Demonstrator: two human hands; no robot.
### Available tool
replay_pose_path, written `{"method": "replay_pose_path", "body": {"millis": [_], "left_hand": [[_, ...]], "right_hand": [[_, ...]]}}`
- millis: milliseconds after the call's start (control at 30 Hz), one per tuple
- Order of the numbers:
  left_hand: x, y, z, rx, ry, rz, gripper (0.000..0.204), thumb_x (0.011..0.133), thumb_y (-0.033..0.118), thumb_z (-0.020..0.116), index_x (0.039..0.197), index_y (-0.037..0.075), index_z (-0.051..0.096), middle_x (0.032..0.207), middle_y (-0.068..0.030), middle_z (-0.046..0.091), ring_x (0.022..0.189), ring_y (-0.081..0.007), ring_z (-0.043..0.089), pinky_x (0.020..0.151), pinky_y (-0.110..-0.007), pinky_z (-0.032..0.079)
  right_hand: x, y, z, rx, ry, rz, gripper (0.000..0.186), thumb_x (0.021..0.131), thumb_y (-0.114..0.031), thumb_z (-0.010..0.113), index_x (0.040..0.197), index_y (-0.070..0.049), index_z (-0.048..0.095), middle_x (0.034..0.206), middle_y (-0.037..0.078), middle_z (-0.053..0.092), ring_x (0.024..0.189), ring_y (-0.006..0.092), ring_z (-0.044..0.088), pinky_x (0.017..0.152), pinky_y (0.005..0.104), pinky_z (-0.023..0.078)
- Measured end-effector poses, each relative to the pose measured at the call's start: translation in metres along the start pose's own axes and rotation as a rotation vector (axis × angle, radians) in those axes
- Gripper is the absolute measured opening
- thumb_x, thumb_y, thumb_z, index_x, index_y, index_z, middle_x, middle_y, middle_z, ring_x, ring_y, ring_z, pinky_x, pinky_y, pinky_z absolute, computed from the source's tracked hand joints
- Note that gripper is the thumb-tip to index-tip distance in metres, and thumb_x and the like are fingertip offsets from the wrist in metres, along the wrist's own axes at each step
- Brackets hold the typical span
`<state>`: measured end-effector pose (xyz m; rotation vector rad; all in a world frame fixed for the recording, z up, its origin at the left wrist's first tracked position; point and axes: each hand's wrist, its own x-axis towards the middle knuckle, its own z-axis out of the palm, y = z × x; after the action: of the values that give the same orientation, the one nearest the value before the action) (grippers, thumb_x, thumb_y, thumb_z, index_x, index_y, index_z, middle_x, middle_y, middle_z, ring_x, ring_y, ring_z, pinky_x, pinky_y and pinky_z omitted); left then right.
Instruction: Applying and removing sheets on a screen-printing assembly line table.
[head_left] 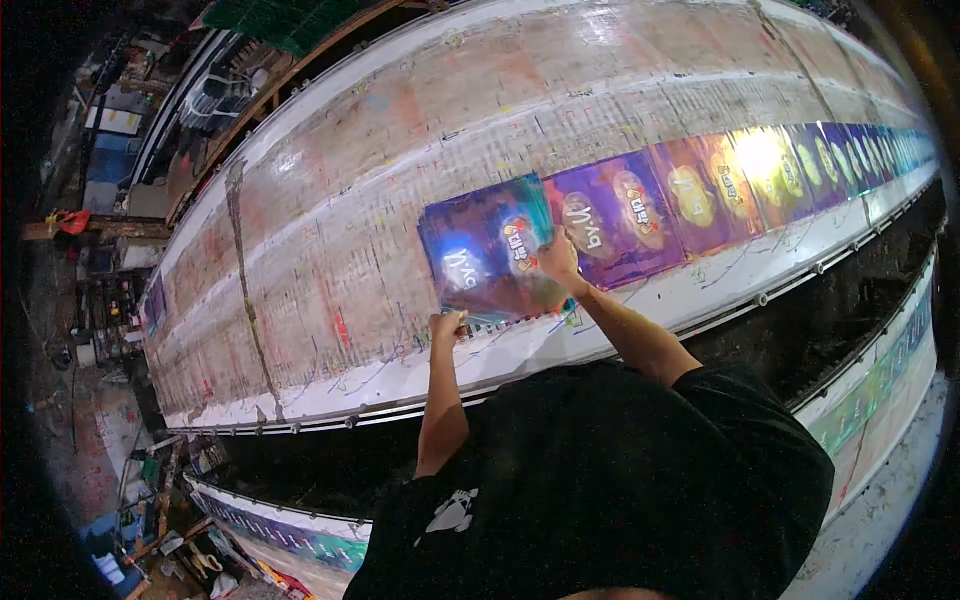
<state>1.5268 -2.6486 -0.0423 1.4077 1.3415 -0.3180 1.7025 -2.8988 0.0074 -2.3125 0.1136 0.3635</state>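
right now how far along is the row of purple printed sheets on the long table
Done: a row of purple printed sheets lies along the long paint-stained table to the right. In hand: the left hand and right hand hold the newest glossy purple sheet. Left: the bare stretch leftward.

Sheet on table, left end of sheet row.

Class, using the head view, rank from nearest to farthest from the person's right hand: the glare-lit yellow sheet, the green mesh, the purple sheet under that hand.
1. Purple sheet, under the right hand.
2. Glare-lit yellow sheet, rightward along the row.
3. Green mesh, top left, beyond the table.
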Motion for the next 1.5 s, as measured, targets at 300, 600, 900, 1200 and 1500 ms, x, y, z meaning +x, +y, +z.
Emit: {"method": "replay_pose_path", "body": {"millis": [300, 600, 900, 1200, 1500], "left_hand": [[-0.065, 0.063, -0.007, 0.139, -0.001, 0.48, 0.012, 0.075, 0.009, 0.06, 0.085, 0.002, 0.06, 0.069, -0.0084, 0.058, 0.053, -0.0141, 0.052, 0.043, -0.027, 0.039], [-0.201, 0.165, 0.086, 0.407, -0.121, 1.052, 0.02, 0.074, 0.017, 0.062, 0.081, -0.002, 0.061, 0.073, -0.021, 0.06, 0.064, -0.0305, 0.059, 0.059, -0.037, 0.044], [-0.354, 0.313, 0.146, 0.226, -0.041, 1.033, 0.023, 0.076, 0.019, 0.065, 0.08, -0.003, 0.061, 0.07, -0.0109, 0.063, 0.057, -0.0181, 0.057, 0.054, -0.032, 0.043], [-0.3, 0.237, 0.188, 0.654, 0.386, 1.103, 0.032, 0.077, 0.027, 0.064, 0.089, -0.002, 0.06, 0.069, -0.0168, 0.062, 0.062, -0.0299, 0.059, 0.062, -0.038, 0.045], [-0.15, 0.033, 0.27, 0.871, 0.385, 0.553, 0.049, 0.071, 0.042, 0.066, 0.087, -0.004, 0.062, 0.072, -0.0209, 0.063, 0.071, -0.0346, 0.062, 0.068, -0.041, 0.046]], "right_hand": [[-0.012, -0.029, -0.016, 0.101, -0.004, -0.089, 0.038, 0.072, -0.015, 0.057, 0.104, 0.002, 0.047, 0.088, 0.027, 0.058, 0.085, 0.0433, 0.056, 0.074, 0.0503, 0.044], [0.037, 0.035, -0.016, 0.192, -0.136, -0.073, 0.034, 0.066, -0.016, 0.055, 0.096, 0.0, 0.061, 0.083, 0.023, 0.063, 0.079, 0.0336, 0.063, 0.064, 0.0392, 0.048], [0.019, -0.033, -0.137, 1.559, -0.942, 0.199, 0.039, 0.078, -0.018, 0.065, 0.113, -0.007, 0.054, 0.097, 0.008, 0.061, 0.082, 0.0184, 0.06, 0.079, 0.0316, 0.05], [0.171, 0.067, -0.197, 0.652, -0.243, -0.199, 0.035, 0.068, -0.001, 0.063, 0.101, -0.001, 0.052, 0.072, 0.006, 0.06, 0.068, 0.0154, 0.058, 0.059, 0.028, 0.047], [0.129, 0.174, -0.206, 0.153, 0.093, -0.356, 0.054, 0.068, -0.002, 0.049, 0.12, -0.008, 0.035, 0.085, 0.024, 0.06, 0.085, 0.0463, 0.055, 0.073, 0.0532, 0.041]]}}
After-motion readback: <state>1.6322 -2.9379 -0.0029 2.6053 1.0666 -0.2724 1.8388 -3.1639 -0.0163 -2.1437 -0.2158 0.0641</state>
